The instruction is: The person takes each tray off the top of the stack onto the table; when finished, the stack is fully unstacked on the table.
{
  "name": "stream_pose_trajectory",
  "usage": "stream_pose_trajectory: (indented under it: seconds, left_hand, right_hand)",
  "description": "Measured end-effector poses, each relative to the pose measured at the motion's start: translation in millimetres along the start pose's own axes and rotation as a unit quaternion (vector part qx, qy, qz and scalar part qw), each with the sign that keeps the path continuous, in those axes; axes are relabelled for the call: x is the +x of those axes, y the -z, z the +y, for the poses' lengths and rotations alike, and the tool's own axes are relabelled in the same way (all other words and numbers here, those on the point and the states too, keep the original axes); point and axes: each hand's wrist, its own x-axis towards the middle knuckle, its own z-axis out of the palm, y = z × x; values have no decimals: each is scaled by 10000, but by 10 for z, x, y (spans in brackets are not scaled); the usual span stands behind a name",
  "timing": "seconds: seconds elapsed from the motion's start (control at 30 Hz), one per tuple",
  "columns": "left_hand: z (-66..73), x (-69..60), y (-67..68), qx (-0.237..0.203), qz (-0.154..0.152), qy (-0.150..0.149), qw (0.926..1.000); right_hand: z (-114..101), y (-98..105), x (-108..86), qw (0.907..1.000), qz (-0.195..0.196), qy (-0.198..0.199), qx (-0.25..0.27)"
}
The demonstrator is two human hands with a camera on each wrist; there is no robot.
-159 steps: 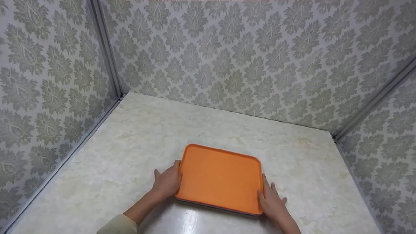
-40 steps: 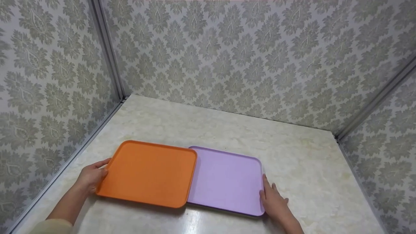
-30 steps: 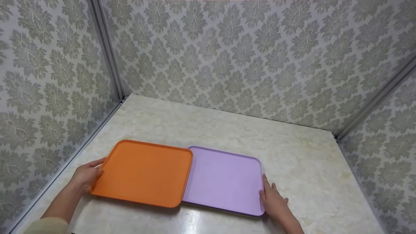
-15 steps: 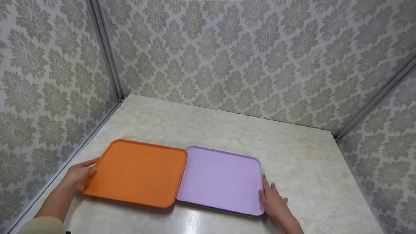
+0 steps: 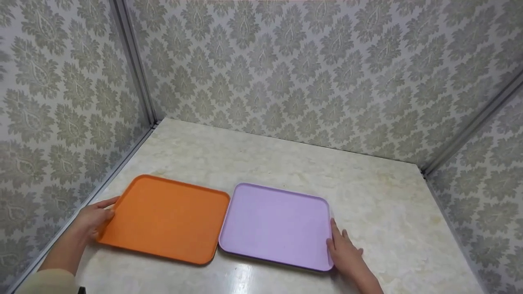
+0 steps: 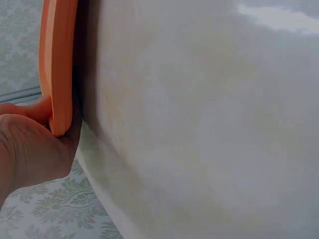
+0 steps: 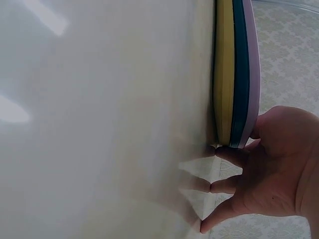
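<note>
On the table [image 5: 392, 220], to the left: the orange tray [image 5: 165, 218] lay level or nearly so, its right edge just beside the purple tray [image 5: 278, 226]; whether the two rims touched, I could not tell.
Under the purple tray: a dark blue tray [image 7: 241, 74] and a yellow tray [image 7: 224, 74] sat stacked, edges closely lined up.
Orange tray, handling: a level hold mattered most, I judged, with its near rim clear of the purple one; my fingers were best slid out sideways so that the edge did not nip them against the table.
Stack, bracing: light, steady contact seemed enough to me; a hard inward push could have sent the stack into the orange tray.
Left hand [image 5: 90, 220]: it pinched the orange tray's left edge, thumb over the rim, fingers curled in the gap between tray and table.
Right hand [image 5: 345, 253]: it was spread wide with nothing grasped; the thumb rested on the purple rim, the nearest finger lay by the stack's edge, and the others fanned out, tips on the table.
Forearms: both slanted inward from the lower corners, the left one bare up to a pale sleeve [image 5: 49, 281].
</note>
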Motion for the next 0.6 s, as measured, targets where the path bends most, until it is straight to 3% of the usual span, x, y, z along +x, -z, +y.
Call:
stream_pose_trajectory:
  seconds: [0.13,0.27,0.37,0.5,0.6]
  left_hand:
    - [-36,-25,-29,447,151,-369,9982]
    - [-22,-64,-108,1319,594,-884,9855]
    - [28,-89,-176,2134,929,-1199,9651]
    - [117,-132,-268,3153,1109,-1357,9327]
    - [155,-171,-342,3484,1111,-1309,9215]
  right_hand:
    - [-2,2,3,10000,-28,-27,-15]
    - [9,-8,10,9999,61,55,-111]
    - [12,-9,15,9997,104,82,-196]
    - [13,-1,18,9998,64,27,-189]
    - [11,2,22,9998,33,1,-180]
